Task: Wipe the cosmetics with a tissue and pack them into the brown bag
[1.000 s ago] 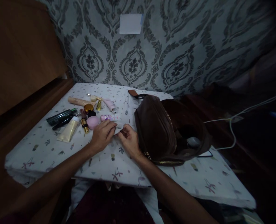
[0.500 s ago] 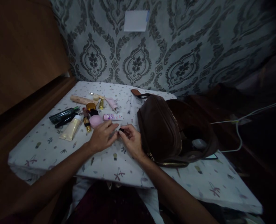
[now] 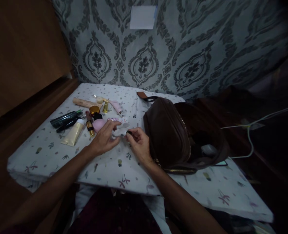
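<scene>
Over the table's middle, my right hand point(image 3: 141, 144) pinches a small black thing point(image 3: 129, 132) between thumb and fingertips; its kind does not show. My left hand point(image 3: 106, 138) is close by on the left, its thumb and fingers apart and nothing plainly in them. A whitish blur lies between the hands, too smeared to name. Just behind my left hand are a pink egg-shaped sponge point(image 3: 99, 124) and a pink patterned tube point(image 3: 113, 120), the tube partly hidden by my fingers. To the right of my right hand sits a dark brown leather bag point(image 3: 163, 133), its main compartment unzipped.
A cream tube point(image 3: 73, 133), a dark green bottle point(image 3: 64, 119), a gold-lidded jar point(image 3: 94, 110), a pink tube point(image 3: 117, 107) and other cosmetics lie at the left. A phone edge point(image 3: 221, 163) shows beside the bag. White cables point(image 3: 251, 146) hang at the right.
My left hand has drawn slightly left and its fingers have spread away from the black thing. My right hand still pinches it, a little farther right. The view has tilted slightly.
</scene>
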Demonstrator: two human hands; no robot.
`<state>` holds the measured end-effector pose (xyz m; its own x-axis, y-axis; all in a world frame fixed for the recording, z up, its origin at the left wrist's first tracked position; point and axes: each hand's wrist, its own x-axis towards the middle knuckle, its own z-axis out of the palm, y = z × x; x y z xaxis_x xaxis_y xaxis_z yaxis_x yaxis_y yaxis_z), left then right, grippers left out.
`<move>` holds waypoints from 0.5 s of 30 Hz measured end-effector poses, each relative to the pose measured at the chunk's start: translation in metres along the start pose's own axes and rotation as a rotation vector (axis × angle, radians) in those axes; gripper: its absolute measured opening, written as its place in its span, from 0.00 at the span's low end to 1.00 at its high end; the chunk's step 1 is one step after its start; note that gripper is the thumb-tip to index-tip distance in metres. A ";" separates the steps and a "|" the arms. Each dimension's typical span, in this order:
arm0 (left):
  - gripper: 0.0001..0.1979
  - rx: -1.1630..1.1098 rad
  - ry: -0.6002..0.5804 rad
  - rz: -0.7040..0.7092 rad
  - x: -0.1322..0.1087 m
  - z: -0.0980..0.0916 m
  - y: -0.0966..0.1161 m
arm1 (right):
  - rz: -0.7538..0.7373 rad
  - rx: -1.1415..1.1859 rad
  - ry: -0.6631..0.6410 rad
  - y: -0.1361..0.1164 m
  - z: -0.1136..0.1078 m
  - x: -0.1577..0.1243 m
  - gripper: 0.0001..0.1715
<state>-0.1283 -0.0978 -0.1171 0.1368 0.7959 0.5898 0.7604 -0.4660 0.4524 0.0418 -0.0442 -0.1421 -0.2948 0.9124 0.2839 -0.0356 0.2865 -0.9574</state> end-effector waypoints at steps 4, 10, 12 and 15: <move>0.12 -0.022 -0.051 0.028 -0.001 0.001 0.001 | -0.165 -0.140 -0.026 -0.004 -0.003 -0.003 0.09; 0.16 -0.101 0.052 -0.096 0.002 0.000 0.008 | -0.353 -0.293 -0.154 -0.011 -0.003 -0.008 0.16; 0.18 -0.133 0.097 -0.099 0.005 -0.001 0.010 | -0.396 -0.296 -0.199 -0.008 -0.001 -0.010 0.16; 0.17 -0.229 0.091 -0.085 0.006 0.000 0.011 | -0.465 -0.301 -0.255 -0.004 0.004 -0.013 0.18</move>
<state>-0.1195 -0.0979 -0.1085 0.0128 0.8028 0.5961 0.6015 -0.4824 0.6367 0.0423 -0.0580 -0.1418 -0.5339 0.5837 0.6118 0.0449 0.7421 -0.6688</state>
